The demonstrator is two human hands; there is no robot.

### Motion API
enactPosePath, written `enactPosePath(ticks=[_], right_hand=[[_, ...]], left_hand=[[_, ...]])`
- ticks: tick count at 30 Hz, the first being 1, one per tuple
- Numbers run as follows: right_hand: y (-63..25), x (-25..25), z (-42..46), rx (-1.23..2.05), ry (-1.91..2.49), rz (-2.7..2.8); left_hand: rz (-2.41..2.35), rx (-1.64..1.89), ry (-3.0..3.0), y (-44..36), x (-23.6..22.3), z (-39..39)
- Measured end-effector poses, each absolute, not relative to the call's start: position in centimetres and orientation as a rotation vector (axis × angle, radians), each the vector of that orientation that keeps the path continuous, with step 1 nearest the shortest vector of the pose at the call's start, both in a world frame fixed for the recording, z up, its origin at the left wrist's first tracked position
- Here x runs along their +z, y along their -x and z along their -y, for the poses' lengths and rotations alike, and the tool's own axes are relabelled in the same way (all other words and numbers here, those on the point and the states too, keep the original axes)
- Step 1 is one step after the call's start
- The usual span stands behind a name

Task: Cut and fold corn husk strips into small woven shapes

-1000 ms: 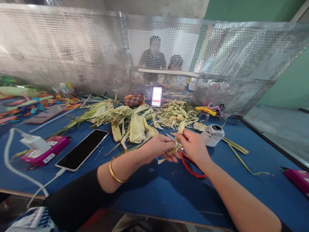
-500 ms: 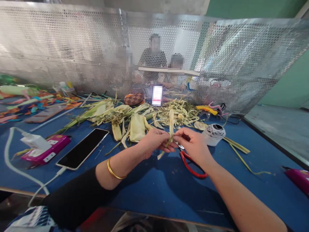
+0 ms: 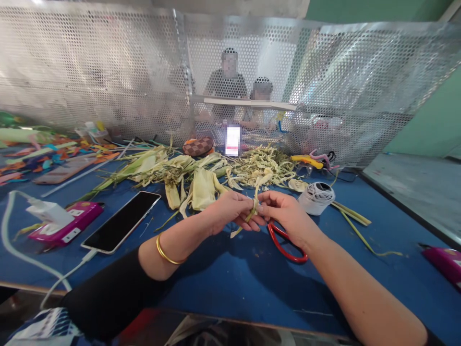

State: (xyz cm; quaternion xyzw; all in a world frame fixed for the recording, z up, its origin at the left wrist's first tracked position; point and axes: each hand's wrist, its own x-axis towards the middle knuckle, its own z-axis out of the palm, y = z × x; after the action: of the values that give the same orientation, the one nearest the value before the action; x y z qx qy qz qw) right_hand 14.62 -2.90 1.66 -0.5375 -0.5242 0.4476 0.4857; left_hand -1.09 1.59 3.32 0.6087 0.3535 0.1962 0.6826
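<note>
Between my two hands is a pale yellow-green strip of corn husk (image 3: 256, 194), its upper end bent over to the right and its lower end poking out below my fingers. My left hand (image 3: 237, 209) pinches it from the left, fingers closed around the lower part. From the right, my right hand (image 3: 279, 209) presses thumb and fingertips on the same spot, touching the left fingertips. Red-handled scissors (image 3: 288, 247) lie under my right hand, their blades mostly hidden by it. A spool of white thread (image 3: 317, 198) stands just beyond my right wrist.
Corn husks (image 3: 203, 190) and a heap of shredded strips (image 3: 266, 166) lie beyond my hands. At left are a phone (image 3: 122, 221) on a charging cable and a magenta power strip (image 3: 66, 223). A perforated metal screen (image 3: 144, 72) closes the back; people sit behind it.
The upper end of the corn husk strip stood upright and now bends over to the right. Both hands stay closed at about the same place; the whole view has shifted slightly.
</note>
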Motion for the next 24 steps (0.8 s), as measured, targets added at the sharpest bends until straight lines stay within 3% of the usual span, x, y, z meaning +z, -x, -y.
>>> enactPosePath(ticks=[17, 24], right_hand=[[-14.39, 2.14, 3.25, 1.141, 1.244, 1.365], [-13.82, 1.81, 3.12, 1.046, 1.257, 1.234]], left_hand=[[-0.709, 0.382, -1.4, 1.5, 2.82, -2.23], [-0.864, 0.558, -1.446, 0.94, 2.89, -1.63]])
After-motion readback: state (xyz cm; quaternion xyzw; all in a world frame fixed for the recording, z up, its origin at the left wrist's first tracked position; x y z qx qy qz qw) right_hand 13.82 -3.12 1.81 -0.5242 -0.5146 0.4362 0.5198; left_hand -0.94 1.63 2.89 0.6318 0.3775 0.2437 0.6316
